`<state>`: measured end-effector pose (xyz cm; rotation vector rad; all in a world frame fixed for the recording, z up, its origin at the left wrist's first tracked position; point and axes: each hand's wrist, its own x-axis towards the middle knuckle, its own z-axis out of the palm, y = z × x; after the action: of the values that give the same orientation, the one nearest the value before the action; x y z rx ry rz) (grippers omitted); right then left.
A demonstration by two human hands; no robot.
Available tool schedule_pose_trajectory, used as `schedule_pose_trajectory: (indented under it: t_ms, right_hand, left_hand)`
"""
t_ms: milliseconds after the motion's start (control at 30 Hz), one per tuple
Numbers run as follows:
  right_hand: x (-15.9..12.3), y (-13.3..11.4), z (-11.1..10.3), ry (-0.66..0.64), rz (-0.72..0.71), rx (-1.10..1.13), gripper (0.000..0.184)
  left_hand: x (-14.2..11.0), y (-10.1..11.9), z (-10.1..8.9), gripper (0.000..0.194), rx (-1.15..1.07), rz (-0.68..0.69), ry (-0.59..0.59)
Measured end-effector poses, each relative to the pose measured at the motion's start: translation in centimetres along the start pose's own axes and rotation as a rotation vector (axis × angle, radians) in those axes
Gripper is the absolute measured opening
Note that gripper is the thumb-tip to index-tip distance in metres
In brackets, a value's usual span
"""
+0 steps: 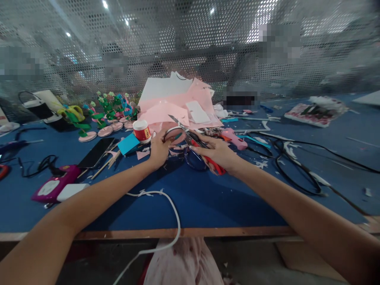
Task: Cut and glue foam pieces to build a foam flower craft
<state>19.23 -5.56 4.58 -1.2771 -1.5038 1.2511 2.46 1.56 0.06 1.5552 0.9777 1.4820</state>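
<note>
From the head view, the blue table (213,206) before me is crowded. Small craft flowers (110,113) on round bases stand at the far left, nearer lie a dark phone (96,153) and a purple device (61,183), and pink paper sheets (164,113) spread behind the hands. A red-labelled jar (142,134) and a blue paper piece (128,143) crowd the left hand (159,149); a pink glue gun (236,139) lies just beyond the right hand (218,152). A white cable (178,223) trails over the table's front edge.

The left fingers pinch a round piece (174,129) at its left side. The right hand is wrapped round the red-and-black handles of the scissors (192,138), whose blades reach over that piece, tips pointing away and leftward.
</note>
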Motion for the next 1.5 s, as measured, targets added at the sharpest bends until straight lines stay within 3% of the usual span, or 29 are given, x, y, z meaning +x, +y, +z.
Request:
schedule_pose_trajectory:
  t_ms: [567,700,867,1067,1167,1267,1500]
  right_hand:
    - [0.0,0.0,0.1,-0.005,0.014,-0.028,0.067]
    - [0.1,0.0,0.0,-0.019,0.002,-0.046,0.066]
    - [0.2,0.3,0.0,-0.044,-0.017,-0.046,0.071]
    - [0.0,0.4,0.3,-0.035,-0.003,-0.029,0.07]
    - [0.1,0.4,0.3,-0.001,-0.011,-0.004,0.068]
    - [0.3,0.5,0.2,0.036,0.026,0.042,0.066]
    - [0.5,0.5,0.1,0.072,0.058,0.113,0.061]
  left_hand:
    - [-0.1,-0.5,-0.2,0.029,0.063,0.049,-0.114]
    - [-0.1,-0.5,-0.3,0.033,0.098,0.054,-0.082]
    - [0.0,-0.2,-0.2,0.024,0.088,-0.004,0.005]
    - [-0.1,0.2,0.0,0.023,0.118,0.009,-0.063]
    - [-0.1,0.1,0.0,0.029,0.17,-0.009,0.002]
    - [0.1,-0.2,0.0,0.035,0.21,0.037,0.082]
    - [0.6,-1.1,-0.3,0.025,0.22,0.155,0.077]
